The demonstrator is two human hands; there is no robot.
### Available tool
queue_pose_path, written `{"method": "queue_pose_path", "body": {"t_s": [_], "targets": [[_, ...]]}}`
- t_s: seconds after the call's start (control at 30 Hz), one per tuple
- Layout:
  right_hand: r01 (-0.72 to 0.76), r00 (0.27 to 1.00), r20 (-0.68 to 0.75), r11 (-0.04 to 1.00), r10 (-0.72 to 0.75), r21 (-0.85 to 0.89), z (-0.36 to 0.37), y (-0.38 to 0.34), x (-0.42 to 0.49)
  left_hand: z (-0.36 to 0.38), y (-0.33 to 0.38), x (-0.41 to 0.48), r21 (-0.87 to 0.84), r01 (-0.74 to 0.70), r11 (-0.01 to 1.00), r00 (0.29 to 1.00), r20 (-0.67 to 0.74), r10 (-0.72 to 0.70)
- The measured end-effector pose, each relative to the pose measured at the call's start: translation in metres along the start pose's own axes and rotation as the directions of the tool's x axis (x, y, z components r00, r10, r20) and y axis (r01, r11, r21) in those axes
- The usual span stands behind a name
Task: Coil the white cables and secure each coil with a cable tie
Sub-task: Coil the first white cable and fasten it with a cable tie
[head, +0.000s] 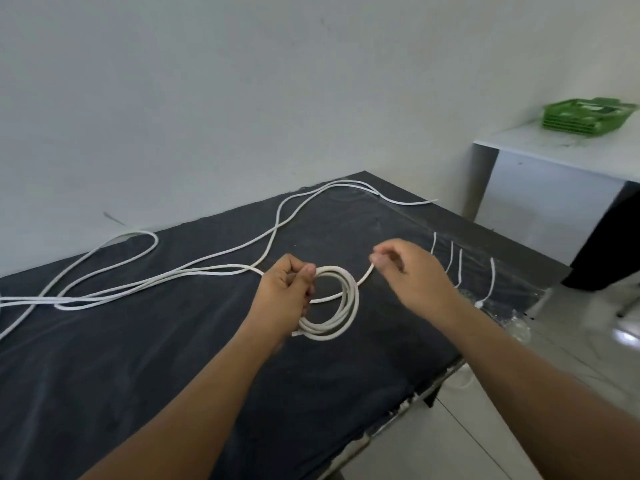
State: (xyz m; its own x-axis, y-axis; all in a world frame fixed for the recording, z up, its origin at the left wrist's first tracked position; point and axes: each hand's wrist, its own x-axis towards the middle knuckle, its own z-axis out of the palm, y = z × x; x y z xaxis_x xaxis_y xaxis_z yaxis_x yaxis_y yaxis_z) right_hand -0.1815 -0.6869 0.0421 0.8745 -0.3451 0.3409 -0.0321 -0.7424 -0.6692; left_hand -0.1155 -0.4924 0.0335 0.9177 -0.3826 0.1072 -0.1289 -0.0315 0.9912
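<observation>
Dark cloth covers the counter [173, 358], which stands against a pale wall, and all our work sits on it in the head view.

Our left hand [287, 289] is curled round the near-left side of the coil [332, 306], thumb over the top, clamping the few finished turns together so they cannot spring apart. The coil hangs just right of that hand, its lower edge close to or on the cloth.

Our right hand [408, 268] is to the right of the coil. Its thumb and fingertips are pinched on a short strand that rises from the coil's right side, keeping that strand taut and clear of the turns. We cannot tell whether this is the cable's end.

From under the left hand, the loose cable [207, 270] runs away to the left and far across the counter in long, slack bends. We judge that most of the length is not yet wound.

Just beyond the right hand lie the ties [460, 268], thin white strips set side by side, within easy reach for when the coil is done.

Far off to the right of the right hand, a green basket [588, 117] sits on a white desk [554, 143].
</observation>
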Motion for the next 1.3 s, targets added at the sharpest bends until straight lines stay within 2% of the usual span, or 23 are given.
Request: {"method": "queue_pose_path", "body": {"t_s": [0.07,0.17,0.23,0.33,0.43,0.53,0.6,0.7,0.77,0.9,1.13,1.3], "targets": [[-0.095,0.995,-0.064,0.959,0.081,-0.266,-0.012,0.034,-0.002,0.007,-0.006,0.002,-0.043,0.040,0.998,0.999,0.007,-0.040],[-0.188,0.971,0.018,0.805,0.239,-0.562,-0.019,0.066,-0.009,0.014,-0.012,0.005,-0.093,0.078,0.993,0.997,0.008,-0.078],[-0.165,0.960,0.064,0.734,0.274,-0.659,-0.016,0.074,-0.011,0.017,-0.015,0.006,-0.119,0.091,0.989,0.996,0.010,-0.090],[-0.147,0.952,0.092,0.697,0.293,-0.702,-0.014,0.077,-0.006,0.015,-0.017,0.008,-0.146,0.104,0.984,0.994,0.003,-0.105],[-0.176,0.956,0.072,0.754,0.284,-0.633,-0.015,0.079,-0.005,0.009,-0.018,0.010,-0.159,0.097,0.982,0.995,-0.022,-0.102],[-0.156,0.979,0.030,0.837,0.201,-0.524,-0.014,0.056,-0.009,0.001,-0.016,0.015,-0.144,0.079,0.987,0.993,-0.079,-0.091],[-0.056,0.998,-0.034,0.913,0.046,-0.404,-0.011,0.022,-0.013,-0.005,-0.015,0.018,-0.132,0.061,0.989,0.987,-0.140,-0.080],[0.197,0.971,-0.096,0.958,-0.221,-0.208,-0.004,-0.039,-0.024,-0.021,-0.011,0.022,-0.157,0.040,0.987,0.971,-0.228,-0.076],[0.287,0.954,-0.072,0.956,-0.290,-0.057,0.000,-0.075,-0.031,-0.037,-0.008,0.023,-0.181,0.043,0.983,0.958,-0.271,-0.092],[0.266,0.953,0.080,0.933,-0.292,0.241,0.007,-0.120,-0.043,-0.074,0.001,0.019,-0.234,0.048,0.971,0.928,-0.350,-0.131],[0.253,0.921,0.206,0.909,-0.332,0.332,0.039,-0.144,-0.051,-0.124,0.008,0.010,-0.296,0.049,0.954,0.887,-0.425,-0.178],[0.312,0.903,0.207,0.907,-0.375,0.284,0.068,-0.153,-0.046,-0.131,0.012,-0.006,-0.307,0.026,0.951,0.921,-0.363,-0.142]]}}
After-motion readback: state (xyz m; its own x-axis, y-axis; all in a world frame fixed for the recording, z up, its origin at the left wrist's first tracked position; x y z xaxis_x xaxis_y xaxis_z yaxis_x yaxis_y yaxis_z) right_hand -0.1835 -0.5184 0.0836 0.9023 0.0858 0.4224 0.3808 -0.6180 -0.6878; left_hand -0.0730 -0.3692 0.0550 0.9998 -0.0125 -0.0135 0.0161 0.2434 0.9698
